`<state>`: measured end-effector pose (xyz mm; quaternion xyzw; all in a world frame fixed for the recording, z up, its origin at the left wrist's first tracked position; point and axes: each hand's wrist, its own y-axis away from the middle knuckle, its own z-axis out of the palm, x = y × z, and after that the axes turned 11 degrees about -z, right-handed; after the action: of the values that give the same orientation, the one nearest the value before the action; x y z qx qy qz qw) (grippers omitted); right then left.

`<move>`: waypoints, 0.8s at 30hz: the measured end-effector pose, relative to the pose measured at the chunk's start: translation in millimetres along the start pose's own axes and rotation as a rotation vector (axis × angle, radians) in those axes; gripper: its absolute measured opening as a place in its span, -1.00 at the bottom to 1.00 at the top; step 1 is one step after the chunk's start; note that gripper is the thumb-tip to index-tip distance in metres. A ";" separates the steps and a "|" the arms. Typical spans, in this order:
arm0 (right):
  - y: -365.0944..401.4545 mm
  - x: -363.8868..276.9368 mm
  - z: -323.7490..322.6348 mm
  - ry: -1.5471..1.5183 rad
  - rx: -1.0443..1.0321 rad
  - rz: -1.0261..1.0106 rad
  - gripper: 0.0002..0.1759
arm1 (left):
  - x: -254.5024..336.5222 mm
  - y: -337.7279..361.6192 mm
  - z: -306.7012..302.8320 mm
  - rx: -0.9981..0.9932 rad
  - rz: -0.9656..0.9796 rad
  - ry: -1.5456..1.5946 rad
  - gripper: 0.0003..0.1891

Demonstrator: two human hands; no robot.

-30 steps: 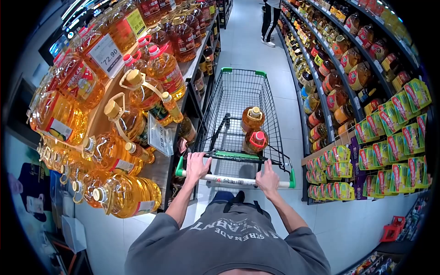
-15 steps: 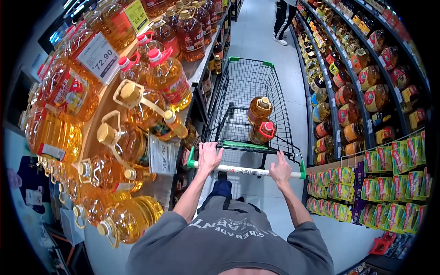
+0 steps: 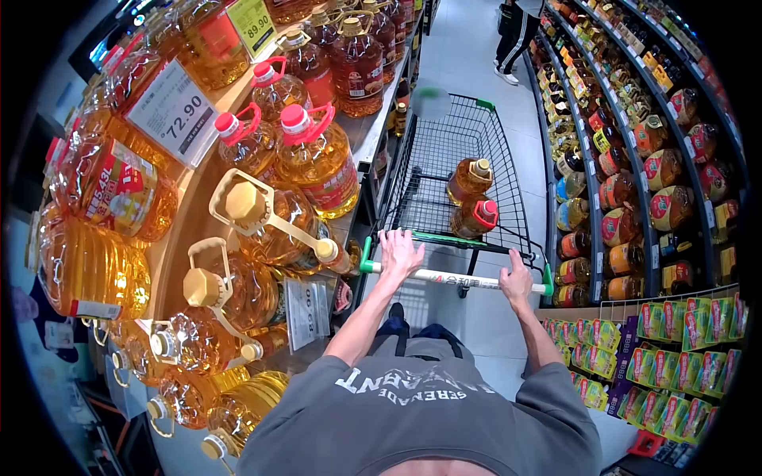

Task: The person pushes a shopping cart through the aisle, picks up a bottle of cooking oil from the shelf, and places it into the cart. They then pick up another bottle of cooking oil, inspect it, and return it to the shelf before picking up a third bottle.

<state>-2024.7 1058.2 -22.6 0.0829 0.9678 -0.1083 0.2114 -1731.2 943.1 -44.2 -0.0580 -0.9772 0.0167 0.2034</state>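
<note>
Evidently clasping a white handlebar (image 3: 456,279) with both hands: near its left end with the left hand (image 3: 401,254), fingers curled over the top; near its right end with the right hand (image 3: 516,280), one digit poking forward. Read each grip as closed around the bar, with nothing else held; cannot tell how tightly.

Directly ahead of both hands, at the far side of the bar: the shopping cart (image 3: 456,131), on the aisle floor (image 3: 460,59). Long axis running away from the body, up the aisle, roughly square to the bar and bearing slightly left. About equally near to either hand. Close alongside the large oil bottles (image 3: 317,163) on the left; floor visible along part of the right flank.

Made of dark wire mesh, open-topped, with green on a front corner and at the bar ends; lettered on the bar. Blurred at the front left corner. Inside, towards the rear right: a red-capped bottle (image 3: 475,218), then a tan-capped bottle (image 3: 468,182) just beyond, both amber.

Farther out: stocked shelves on the right; up the aisle, a person (image 3: 516,40) in dark striped trousers.
</note>
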 end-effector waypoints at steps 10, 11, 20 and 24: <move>-75.2 5.9 11.5 -0.007 -0.006 0.018 -0.42 | 4.6 -72.0 7.9 0.050 0.025 0.044 -0.50; -81.5 7.5 14.1 -0.004 -0.001 0.017 -0.41 | 5.4 -79.1 7.1 0.036 0.020 0.046 -0.50; -137.5 23.0 28.6 -0.019 -0.004 -0.036 -0.40 | 15.2 -135.9 4.9 0.008 -0.041 -0.007 -0.53; -158.9 20.1 25.2 -0.072 -0.003 0.029 -0.41 | 16.9 -159.5 10.4 -0.075 -0.026 -0.048 -0.54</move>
<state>-2065.7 901.4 -25.9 0.0925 0.9585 -0.1065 0.2477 -1767.7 786.7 -38.1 -0.0526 -0.9825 -0.0214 0.1776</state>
